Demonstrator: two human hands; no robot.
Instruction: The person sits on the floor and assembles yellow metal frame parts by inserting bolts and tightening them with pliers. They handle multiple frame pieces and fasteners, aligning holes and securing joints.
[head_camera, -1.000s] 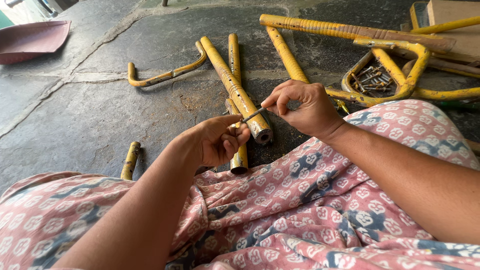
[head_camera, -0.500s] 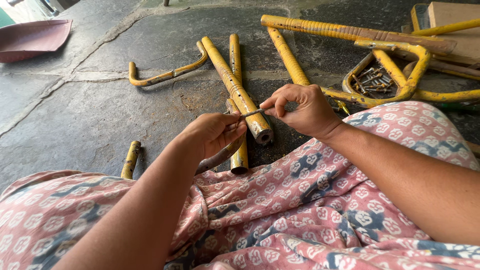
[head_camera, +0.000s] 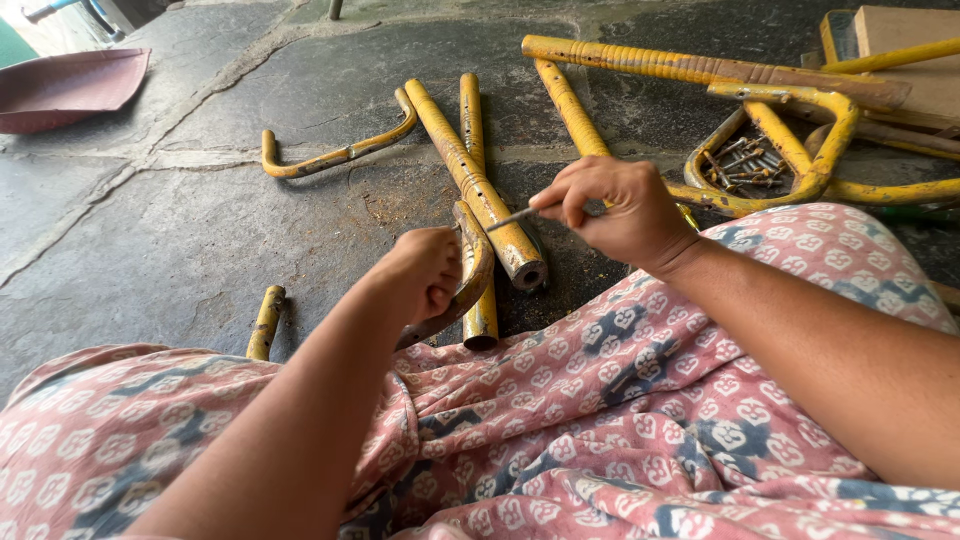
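Observation:
My left hand (head_camera: 422, 272) grips a curved yellow metal bar (head_camera: 470, 275) that arcs down toward my lap. My right hand (head_camera: 612, 208) pinches a thin grey metal pin (head_camera: 508, 217), its tip pointing left at the top of the curved bar. Both hands hover over two straight yellow tubes (head_camera: 478, 190) lying on the stone floor, one with an open end facing me.
A hooked yellow bar (head_camera: 335, 153) lies to the left, a short yellow stub (head_camera: 264, 320) by my knee. More yellow tubes (head_camera: 690, 68) and a curved frame holding several screws (head_camera: 742, 163) are at the right. A reddish dustpan (head_camera: 70, 85) sits far left. My patterned pink garment (head_camera: 620, 420) covers my lap.
My left hand has shifted its grip on the curved bar, fingers curled tighter. The right hand and pin stay near the bar's upper end.

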